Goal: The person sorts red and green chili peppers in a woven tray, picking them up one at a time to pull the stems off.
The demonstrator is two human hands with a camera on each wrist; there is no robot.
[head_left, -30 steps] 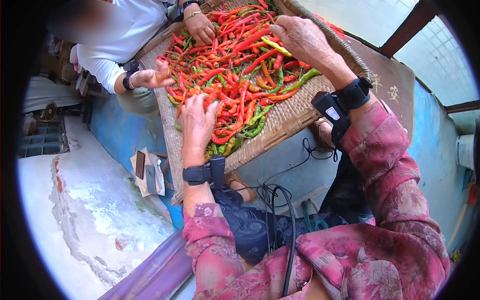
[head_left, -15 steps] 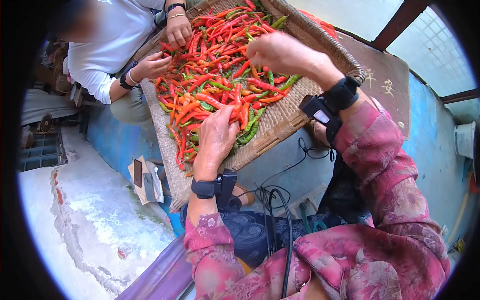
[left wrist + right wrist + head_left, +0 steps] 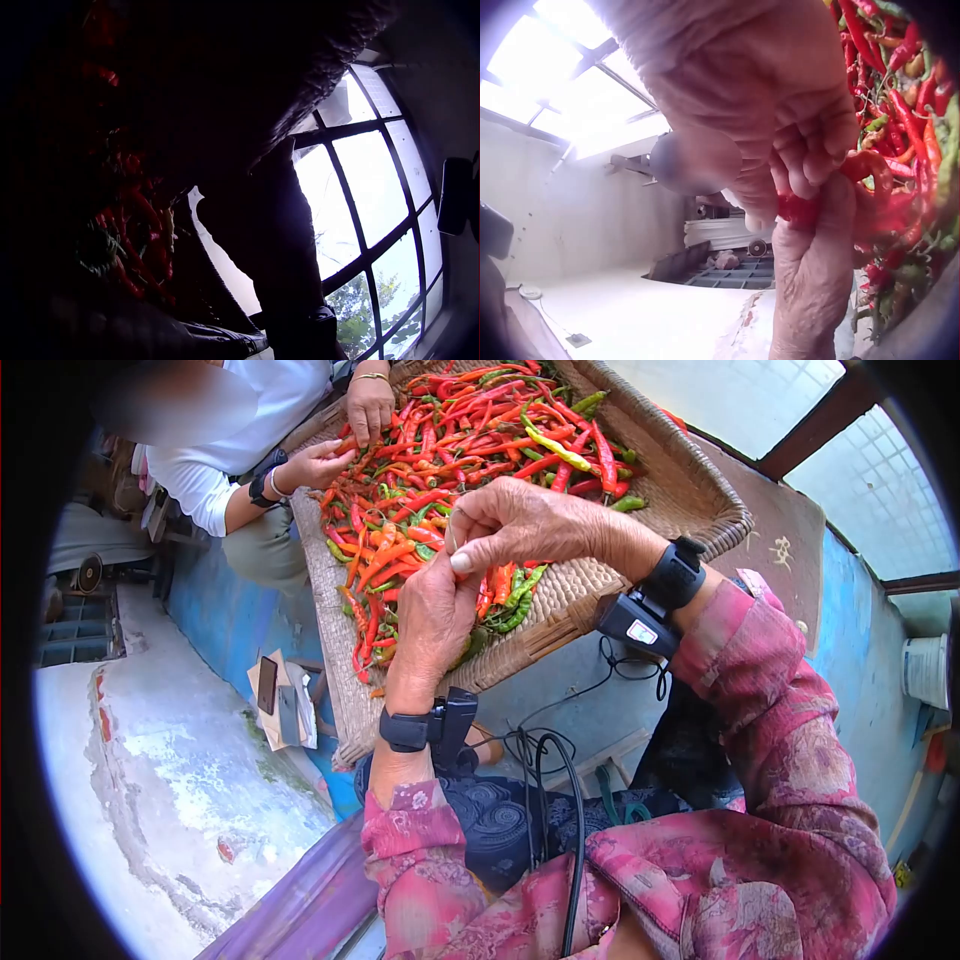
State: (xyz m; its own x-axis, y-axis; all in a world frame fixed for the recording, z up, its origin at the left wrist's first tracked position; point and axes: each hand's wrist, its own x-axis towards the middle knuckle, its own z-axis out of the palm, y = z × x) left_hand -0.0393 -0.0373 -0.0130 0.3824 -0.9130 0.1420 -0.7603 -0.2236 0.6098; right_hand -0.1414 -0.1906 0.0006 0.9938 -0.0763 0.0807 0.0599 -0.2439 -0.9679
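Observation:
My left hand is raised over the near side of the pepper pile, holding a red chili pepper between thumb and fingers. Bent over it from the right, my right hand has thumb and fingertips pinched at the pepper's end, so the two hands meet. Most of the held pepper is hidden behind fingers in the head view. Beneath them, red, orange and green chili peppers lie heaped on a woven tray. The left wrist view is mostly dark, with a few red peppers showing.
Opposite on the left sits another person in a white top, both hands at the pile's far left edge. Black cables hang below the tray's near rim. A phone lies on papers beside the tray, and windows stand to the right.
My left hand has gone from spread over the peppers to holding a red one. The right hand has swung leftward from the tray's far right side to meet it.

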